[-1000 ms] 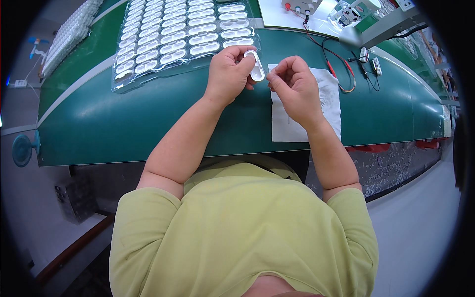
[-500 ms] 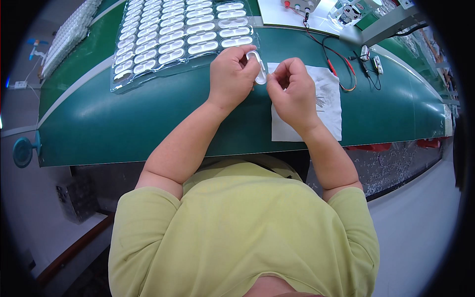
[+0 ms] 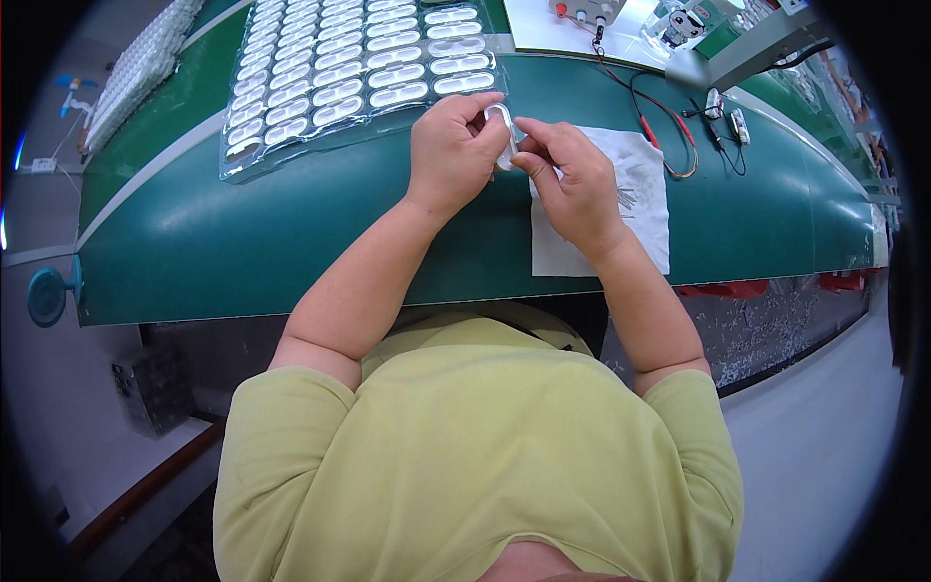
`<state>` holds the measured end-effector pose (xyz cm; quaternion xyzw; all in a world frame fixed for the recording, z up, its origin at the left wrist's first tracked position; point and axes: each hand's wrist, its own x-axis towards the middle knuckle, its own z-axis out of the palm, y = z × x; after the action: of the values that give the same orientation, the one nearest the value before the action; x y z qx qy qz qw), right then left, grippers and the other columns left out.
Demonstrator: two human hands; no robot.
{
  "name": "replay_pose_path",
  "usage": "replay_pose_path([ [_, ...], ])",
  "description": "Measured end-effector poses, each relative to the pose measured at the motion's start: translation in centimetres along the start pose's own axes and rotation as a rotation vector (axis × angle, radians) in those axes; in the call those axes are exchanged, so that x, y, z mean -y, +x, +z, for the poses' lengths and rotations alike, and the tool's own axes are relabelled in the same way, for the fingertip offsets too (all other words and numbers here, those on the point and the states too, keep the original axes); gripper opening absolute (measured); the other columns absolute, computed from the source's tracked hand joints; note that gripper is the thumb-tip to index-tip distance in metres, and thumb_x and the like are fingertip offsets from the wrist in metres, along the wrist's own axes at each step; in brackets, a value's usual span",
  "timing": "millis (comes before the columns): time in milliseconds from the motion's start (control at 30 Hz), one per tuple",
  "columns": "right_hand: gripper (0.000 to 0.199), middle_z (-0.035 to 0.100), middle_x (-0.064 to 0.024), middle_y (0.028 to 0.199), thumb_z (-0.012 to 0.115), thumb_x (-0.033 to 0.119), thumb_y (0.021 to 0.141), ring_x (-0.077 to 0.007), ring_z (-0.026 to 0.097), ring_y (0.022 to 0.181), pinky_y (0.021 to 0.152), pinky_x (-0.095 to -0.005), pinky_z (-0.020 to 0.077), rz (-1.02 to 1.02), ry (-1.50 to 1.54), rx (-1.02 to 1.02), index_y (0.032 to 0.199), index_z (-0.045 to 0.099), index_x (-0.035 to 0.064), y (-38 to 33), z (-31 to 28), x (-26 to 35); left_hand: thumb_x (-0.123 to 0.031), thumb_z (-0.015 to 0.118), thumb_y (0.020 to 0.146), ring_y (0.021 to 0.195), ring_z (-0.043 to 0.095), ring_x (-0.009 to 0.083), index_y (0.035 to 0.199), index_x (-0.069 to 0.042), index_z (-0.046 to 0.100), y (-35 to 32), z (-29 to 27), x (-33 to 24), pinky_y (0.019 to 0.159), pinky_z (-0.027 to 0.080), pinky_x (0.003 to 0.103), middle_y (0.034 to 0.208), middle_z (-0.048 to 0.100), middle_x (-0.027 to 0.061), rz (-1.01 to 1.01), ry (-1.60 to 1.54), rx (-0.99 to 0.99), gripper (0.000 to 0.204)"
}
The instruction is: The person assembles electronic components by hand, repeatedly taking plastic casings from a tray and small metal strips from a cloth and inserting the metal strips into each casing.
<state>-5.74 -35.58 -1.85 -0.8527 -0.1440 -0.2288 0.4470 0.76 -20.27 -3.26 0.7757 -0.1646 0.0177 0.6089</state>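
A small white oval case (image 3: 503,156) with a hollow middle is held up over the table between my two hands. My left hand (image 3: 451,147) is closed round its left side, the thumb and fingers near its upper end. At the case's right edge, the index finger and thumb of my right hand (image 3: 574,184) press against it; whether a tiny part is also between them is hidden. Under and beside my right hand lies a white cloth (image 3: 648,223) bearing several thin grey pin-like pieces (image 3: 626,198).
A clear plastic tray (image 3: 242,167) with rows of similar white cases stands at the far left of the green table (image 3: 291,233). Red and black test leads (image 3: 648,132), a small white device (image 3: 739,126) and a metal arm (image 3: 766,48) are at the far right.
My right hand has shifted slightly left and its fingers have gone from a pinch beside the case to pressing on its right edge. My left hand stays nearly still.
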Motion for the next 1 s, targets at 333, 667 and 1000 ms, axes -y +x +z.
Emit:
replay_pose_path([
  [333,0.019,0.064,-0.0099,0.083,0.072,0.007,0.082,-0.0208,0.064,0.072,0.063,-0.0287,0.0518,0.106,0.098,0.006,0.099,0.066,0.0012,0.4,-0.4,-0.1,-0.011,0.061,0.089,0.049,0.055,0.006,0.111,0.001,0.067,-0.4,-0.4,-1.8,0.042,0.043,0.019,0.071,0.063,0.0026,-0.126,-0.119,0.125,0.026],
  [667,0.016,0.066,-0.0084,0.09,0.069,0.007,0.086,-0.0164,0.066,0.08,0.071,-0.0256,0.0543,0.246,0.265,0.037,0.101,0.066,0.001,0.3,-0.6,-0.3,-0.011,0.062,0.089,0.048,0.056,0.0064,0.109,0.0,0.069,-0.5,-0.5,-2.5,0.041,0.044,0.019,0.07,0.063,0.0026,-0.175,-0.166,0.131,0.024],
  [1000,0.021,0.063,-0.0068,0.097,0.063,0.002,0.089,-0.0131,0.064,0.087,0.076,-0.0232,0.0521,0.302,0.484,0.091,0.11,0.065,-0.0007,0.2,-1.1,-0.9,-0.011,0.062,0.088,0.049,0.056,0.0067,0.11,0.0,0.068,-0.3,-0.4,-2.0,0.041,0.044,0.02,0.072,0.064,0.0035,-0.123,-0.141,0.117,0.025],
])
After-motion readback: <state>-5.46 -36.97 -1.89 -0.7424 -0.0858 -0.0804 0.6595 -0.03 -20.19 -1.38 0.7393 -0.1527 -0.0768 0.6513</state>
